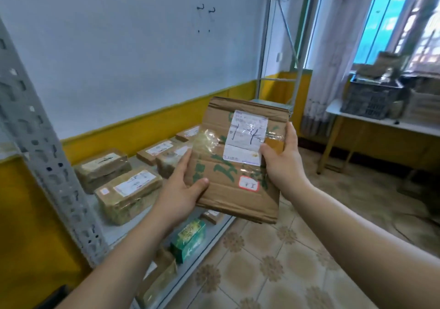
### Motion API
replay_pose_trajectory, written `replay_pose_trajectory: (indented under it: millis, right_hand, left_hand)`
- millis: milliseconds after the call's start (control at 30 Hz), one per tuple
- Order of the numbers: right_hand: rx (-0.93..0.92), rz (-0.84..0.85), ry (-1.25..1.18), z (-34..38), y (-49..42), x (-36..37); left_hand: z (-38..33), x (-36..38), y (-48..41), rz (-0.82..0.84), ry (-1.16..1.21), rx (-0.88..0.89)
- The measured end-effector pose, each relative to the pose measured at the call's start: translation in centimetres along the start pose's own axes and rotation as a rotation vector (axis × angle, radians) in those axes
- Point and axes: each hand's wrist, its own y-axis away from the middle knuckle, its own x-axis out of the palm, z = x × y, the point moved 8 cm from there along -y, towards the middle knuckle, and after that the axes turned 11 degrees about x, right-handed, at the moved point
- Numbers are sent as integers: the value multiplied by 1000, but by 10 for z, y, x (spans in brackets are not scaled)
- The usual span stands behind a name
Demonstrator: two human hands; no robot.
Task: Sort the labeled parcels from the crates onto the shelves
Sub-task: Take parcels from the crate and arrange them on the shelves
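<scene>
I hold a flat brown cardboard parcel point(228, 182) upright in front of me, its white shipping label point(245, 137) with handwritten marks facing the camera. My left hand point(181, 189) grips its lower left edge, thumb on the front. My right hand point(285, 156) grips its right edge, thumb on the label's corner. Behind and below the parcel runs a grey metal shelf point(112, 232) carrying several taped, labeled parcels point(128, 189). A dark plastic crate point(371, 99) holding more parcels stands on a white table at the far right.
A perforated grey shelf upright point(47, 156) rises at the left. A lower shelf holds a green box point(189, 239) and a brown parcel point(159, 275). The white table point(390, 125) stands under a curtained window. Tiled floor point(273, 265) lies to the right of the shelving.
</scene>
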Motion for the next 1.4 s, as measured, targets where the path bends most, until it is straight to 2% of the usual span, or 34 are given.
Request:
replay_pose_trajectory:
  millis: [267, 667, 967, 1400]
  right_hand:
    - [85, -111, -24, -33, -95, -73]
    - [96, -74, -66, -48, -270, -157]
    - [122, -23, -54, -71, -376, -146]
    - [151, 36, -8, -85, -552, -78]
  left_hand:
    - [4, 106, -91, 175, -96, 8]
    - [-11, 244, -217, 168, -93, -6]
    - [23, 285, -297, 151, -126, -33]
    - [105, 311, -449, 141, -65, -124]
